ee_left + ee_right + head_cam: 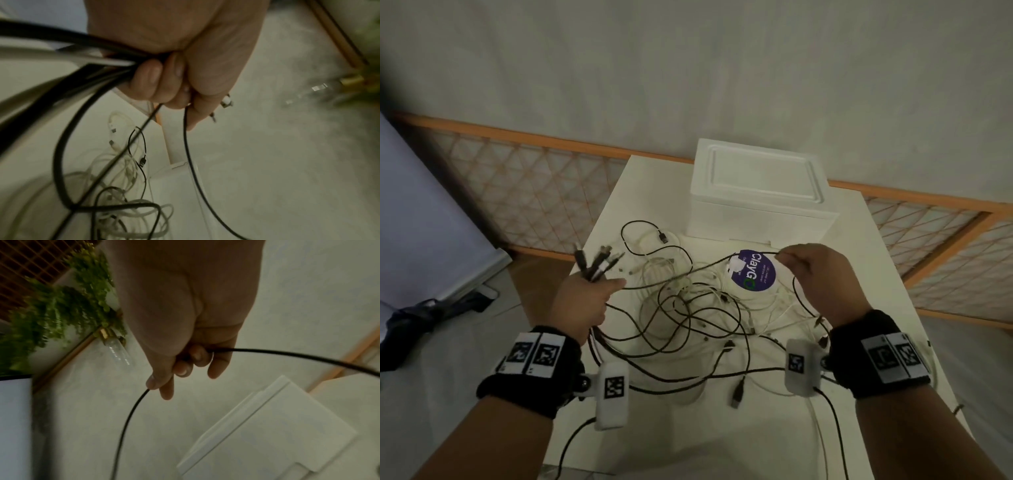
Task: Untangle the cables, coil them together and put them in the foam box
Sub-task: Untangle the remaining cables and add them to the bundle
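- Our left hand (582, 301) was closed around a bunch of black cables (671, 308), and their plug ends (595, 262) fanned out above the fist, off the near-left corner of the white table (722, 445).
- From the left wrist view, the fingers (150, 81) were curled tight around several dark cords (68, 42), with two thinner black strands hanging down from the fist toward the table.
- Our right hand (815, 277) was raised over the right side of the table and pinched a single black cable (287, 355) between thumb and fingertips; the other fingers were loosely curled.
- That strand ran from our right hand's pinch leftward across the pile toward our left hand, lifted off the surface.
- The rest of the cables lay in a loose tangle on the table between our two hands: black loops crossed over a heap of white cables (664, 270).
- A round purple-and-white disc (755, 270) marked "ClayGo" lay among the white cables, just in front of the box.
- The foam box (760, 195) stood at the far end of the table with its lid (763, 171) on, apart from the tangle; no cable was inside it that we could see.
- A black plug (738, 394) lay on the near part of the table between our wrists.
- Both wrists wore black bands (534, 366) with printed marker tags.
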A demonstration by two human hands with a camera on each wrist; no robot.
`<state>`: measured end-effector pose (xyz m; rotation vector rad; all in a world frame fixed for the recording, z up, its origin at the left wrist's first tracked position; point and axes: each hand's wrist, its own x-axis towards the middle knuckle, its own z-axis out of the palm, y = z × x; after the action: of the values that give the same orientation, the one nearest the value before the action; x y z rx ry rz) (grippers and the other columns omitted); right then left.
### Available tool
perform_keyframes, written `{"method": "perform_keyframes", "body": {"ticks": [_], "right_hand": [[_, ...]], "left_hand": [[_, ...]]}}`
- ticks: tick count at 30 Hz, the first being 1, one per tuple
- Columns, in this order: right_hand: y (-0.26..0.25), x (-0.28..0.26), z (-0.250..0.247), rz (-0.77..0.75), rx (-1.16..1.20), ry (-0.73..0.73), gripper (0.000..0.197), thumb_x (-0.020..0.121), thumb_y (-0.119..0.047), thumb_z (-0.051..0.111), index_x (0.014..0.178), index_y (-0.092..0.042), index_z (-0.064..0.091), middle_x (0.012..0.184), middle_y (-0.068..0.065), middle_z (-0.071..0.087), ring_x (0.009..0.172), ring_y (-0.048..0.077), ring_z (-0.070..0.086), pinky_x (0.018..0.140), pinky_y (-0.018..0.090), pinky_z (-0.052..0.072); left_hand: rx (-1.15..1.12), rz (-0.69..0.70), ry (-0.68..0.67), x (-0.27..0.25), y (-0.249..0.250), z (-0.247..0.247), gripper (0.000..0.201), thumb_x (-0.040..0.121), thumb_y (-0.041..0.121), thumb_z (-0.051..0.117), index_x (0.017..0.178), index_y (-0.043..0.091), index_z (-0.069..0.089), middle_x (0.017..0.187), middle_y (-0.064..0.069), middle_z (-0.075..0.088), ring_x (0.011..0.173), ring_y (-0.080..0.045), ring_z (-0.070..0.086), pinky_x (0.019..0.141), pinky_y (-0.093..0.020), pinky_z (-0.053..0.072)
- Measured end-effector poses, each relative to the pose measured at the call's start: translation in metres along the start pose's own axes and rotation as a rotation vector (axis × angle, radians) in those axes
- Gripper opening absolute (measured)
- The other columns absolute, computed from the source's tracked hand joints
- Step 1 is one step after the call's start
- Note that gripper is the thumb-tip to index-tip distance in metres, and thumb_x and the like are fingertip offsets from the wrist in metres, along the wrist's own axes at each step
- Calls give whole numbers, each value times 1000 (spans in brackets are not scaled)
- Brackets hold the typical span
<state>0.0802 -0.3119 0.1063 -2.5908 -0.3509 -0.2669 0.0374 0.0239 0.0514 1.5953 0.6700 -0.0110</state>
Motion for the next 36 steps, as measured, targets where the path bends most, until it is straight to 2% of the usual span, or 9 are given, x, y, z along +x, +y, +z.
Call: {"method": "perform_keyframes", "body": {"ticks": [5,8,11,19,22,25,28,31,36], "right_hand": [[-34,5,0,-221,-122,-196,19,92,-26,60,96,-15,75,81,9,66,82,26,59,70,28,35],[-59,-2,10,-425,-227,-292,28,93,-34,53,92,-18,75,76,5,66,77,24,61,69,29,40],[-68,-13,5,-543,-149,-219,35,85,-34,46,75,-17,74,64,0,64,62,19,59,62,27,44],[35,-43,-87,69,-175,27,16,85,-29,65,76,-19,73,72,-1,66,67,17,57,58,28,41],[72,-55,-101,410,-505,-238,23,81,-39,60,67,-22,65,69,-6,60,67,14,55,59,26,38],[78,-62,-91,388,-723,-428,20,80,-42,56,95,-34,67,105,-12,62,101,14,57,93,38,37],[37,-65,-65,98,-256,-446,56,80,-47,66,132,-33,50,139,-15,45,127,8,40,108,28,23],[-28,-71,-23,-93,191,-679,83,69,-63,70,139,-29,39,132,-18,48,120,1,45,104,22,35],[-32,-82,22,-92,218,-741,25,76,-24,64,98,-20,53,83,-1,71,80,15,65,75,35,52]], "left_hand": [[448,342,-53,-43,25,32,14,91,34,62,86,21,65,61,2,56,55,-13,48,56,-28,34],[353,430,-293,-72,41,62,6,92,32,59,92,31,65,73,-1,65,64,-13,56,61,-25,40],[371,392,-549,-85,40,87,19,97,30,53,105,20,67,72,-3,67,53,-4,50,54,-18,38],[-20,97,-406,-79,32,81,25,97,27,52,91,4,60,78,-13,72,35,-8,25,39,-18,20],[-143,73,-357,-84,24,85,21,98,23,52,98,3,58,87,-11,73,33,-7,23,37,-18,23],[-298,25,-347,-93,16,94,26,96,17,54,70,14,50,59,-2,43,35,-6,23,39,-20,21],[-419,-13,-415,-107,14,111,35,94,14,54,65,19,35,53,3,24,36,-7,20,39,-19,21],[-457,48,-467,-127,18,134,39,89,22,59,58,18,36,51,1,22,36,-8,20,40,-19,23],[-675,28,-419,-127,23,131,36,81,33,59,54,18,41,45,1,30,38,-11,34,43,-23,35]]}}
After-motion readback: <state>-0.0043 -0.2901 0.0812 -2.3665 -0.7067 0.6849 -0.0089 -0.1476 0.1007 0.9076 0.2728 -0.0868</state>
